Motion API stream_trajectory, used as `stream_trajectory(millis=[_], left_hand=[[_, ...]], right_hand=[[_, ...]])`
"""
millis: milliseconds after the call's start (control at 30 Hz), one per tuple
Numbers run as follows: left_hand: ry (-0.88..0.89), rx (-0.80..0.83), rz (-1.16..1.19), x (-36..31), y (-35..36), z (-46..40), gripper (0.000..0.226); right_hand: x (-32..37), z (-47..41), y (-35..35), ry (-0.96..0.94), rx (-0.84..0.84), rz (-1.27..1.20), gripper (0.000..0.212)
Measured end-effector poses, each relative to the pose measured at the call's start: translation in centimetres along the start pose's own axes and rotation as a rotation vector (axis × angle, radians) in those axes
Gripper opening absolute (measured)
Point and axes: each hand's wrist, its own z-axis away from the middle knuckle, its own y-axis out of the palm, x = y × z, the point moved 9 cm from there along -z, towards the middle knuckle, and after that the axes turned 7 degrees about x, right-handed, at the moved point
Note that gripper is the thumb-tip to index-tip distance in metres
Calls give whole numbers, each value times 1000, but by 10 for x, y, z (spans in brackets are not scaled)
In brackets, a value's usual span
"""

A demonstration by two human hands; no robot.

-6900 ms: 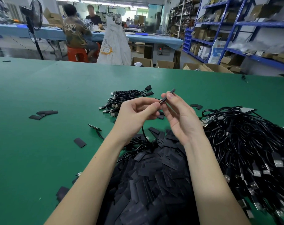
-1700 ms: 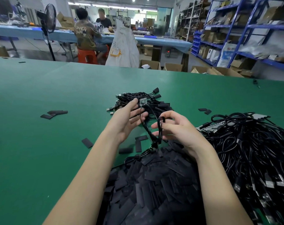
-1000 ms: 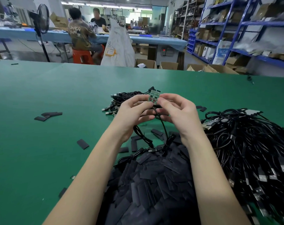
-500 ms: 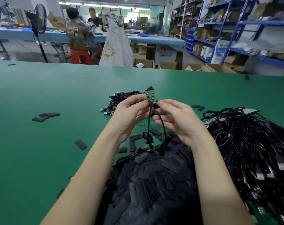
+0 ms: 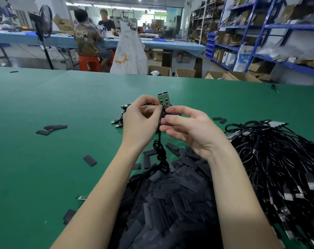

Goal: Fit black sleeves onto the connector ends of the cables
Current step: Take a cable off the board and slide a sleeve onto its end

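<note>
Fingers: on my left hand [image 5: 141,123] the thumb and forefinger are pinched together on the base of the two green circuit boards [image 5: 163,99]; on my right hand [image 5: 192,131] the fingertips [image 5: 168,110] close in on the same spot from the other side, the lower fingers curled round the cable just beneath.
Boards: side by side, upright, bare above both hands — I see no sleeve on them.
Cable: the black cable [image 5: 160,151] hangs from my grip in a knotted twist down to the sleeve pile.
Change: half a second ago the right hand sat lower and a little apart from the boards, and the cable hung as an open loop; now that hand has come up to meet the left and the loop has drawn into one tight strand.
Sleeves: the heap of flat black sleeves [image 5: 170,209] lies between my forearms, with loose ones [image 5: 90,160] scattered on the green table [image 5: 44,177] to the left.
Stock: the big tangle of black cables [image 5: 278,168] is at my right; a smaller bundle [image 5: 120,119] lies behind the left hand.
</note>
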Motion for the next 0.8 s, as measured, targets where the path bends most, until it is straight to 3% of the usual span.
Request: stream_trajectory(millis=[233, 467, 600, 800], left_hand=[[-149, 151, 82, -2, 3, 0, 12], [-191, 254, 87, -3, 9, 2, 18], [-213, 317, 176, -1, 15, -1, 12], [-128, 296, 117, -3, 10, -2, 3]], right_hand=[[3, -1, -16, -62, -185, 384, 37], [-3, -5, -3, -114, -136, 161, 28], [2, -4, -4, -160, -181, 181, 25], [1, -6, -6, -191, -193, 163, 21]])
